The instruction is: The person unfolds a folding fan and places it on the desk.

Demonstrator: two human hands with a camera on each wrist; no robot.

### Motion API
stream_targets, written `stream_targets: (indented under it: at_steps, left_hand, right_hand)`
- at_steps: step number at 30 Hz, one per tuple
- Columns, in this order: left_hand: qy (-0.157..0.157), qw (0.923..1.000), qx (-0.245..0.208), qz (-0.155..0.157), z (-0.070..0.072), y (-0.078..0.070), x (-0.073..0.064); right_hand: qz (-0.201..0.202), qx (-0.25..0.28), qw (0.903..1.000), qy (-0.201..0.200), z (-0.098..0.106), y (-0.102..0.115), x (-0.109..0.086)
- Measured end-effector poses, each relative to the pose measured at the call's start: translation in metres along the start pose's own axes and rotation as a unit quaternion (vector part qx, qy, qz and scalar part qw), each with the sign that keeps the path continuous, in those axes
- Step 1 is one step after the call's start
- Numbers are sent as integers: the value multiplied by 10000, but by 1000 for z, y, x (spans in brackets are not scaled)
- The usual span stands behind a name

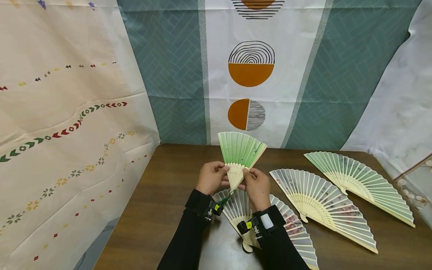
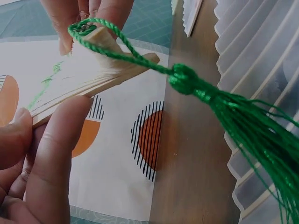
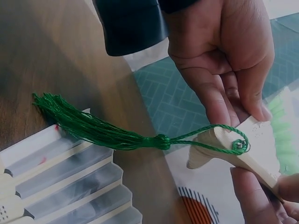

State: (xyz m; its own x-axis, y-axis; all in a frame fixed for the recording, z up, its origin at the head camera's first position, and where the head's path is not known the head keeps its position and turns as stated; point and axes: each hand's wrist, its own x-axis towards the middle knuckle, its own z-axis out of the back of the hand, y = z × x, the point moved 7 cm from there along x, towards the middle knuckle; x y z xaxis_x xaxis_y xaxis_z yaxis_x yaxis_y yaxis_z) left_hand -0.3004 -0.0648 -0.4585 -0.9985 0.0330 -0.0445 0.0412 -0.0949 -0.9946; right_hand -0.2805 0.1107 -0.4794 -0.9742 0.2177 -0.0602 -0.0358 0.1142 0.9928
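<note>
A green folding fan (image 1: 240,148) with pale ribs stands partly spread above the table, held between both hands. My left hand (image 1: 210,178) pinches its left outer rib between thumb and fingers. On the opposite rib, my right hand (image 1: 258,187) grips with the thumb in front; in the right wrist view those fingers (image 3: 254,198) show at the lower right. A green tassel (image 2: 198,88) hangs by a looped cord from the fan's pivot end. Below the hands lies a spread white fan (image 1: 233,208) with reddish flowers, partly hidden by the right forearm.
On the brown table (image 1: 145,210), a second spread white fan (image 1: 324,204) with a floral print lies to the right. Beyond it is a spread green fan (image 1: 361,183) near the right edge. A patterned cloth (image 1: 175,75) hangs behind the table.
</note>
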Motion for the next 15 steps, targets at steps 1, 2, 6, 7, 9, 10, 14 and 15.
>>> stream_targets:
  at_steps: [1,2,6,7,9,10,14,15]
  left_hand:
    - [-3,10000,-47,8,0,0,0]
    - [-2,10000,-92,8,0,-1,0]
    - [-26,9997,-232,28,0,0,1]
    - [-30,9997,-259,27,0,0,1]
    - [-19,9994,-334,25,0,0,2]
    - [-13,9993,-377,28,0,0,2]
    - [4,9984,-558,59,0,0,3]
    - [0,9982,-595,55,-1,-1,3]
  right_hand:
    - [-8,35,10000,-10,0,0,1]
    - [-14,64,10000,-30,0,0,1]
    - [-32,203,9997,-136,2,-2,2]
    - [-29,235,9996,-151,2,-2,3]
    - [-37,313,9993,-190,3,-2,3]
    - [-38,347,9992,-206,3,-3,4]
    - [-14,497,9983,-297,4,-3,5]
    - [-2,544,9980,-325,4,-2,5]
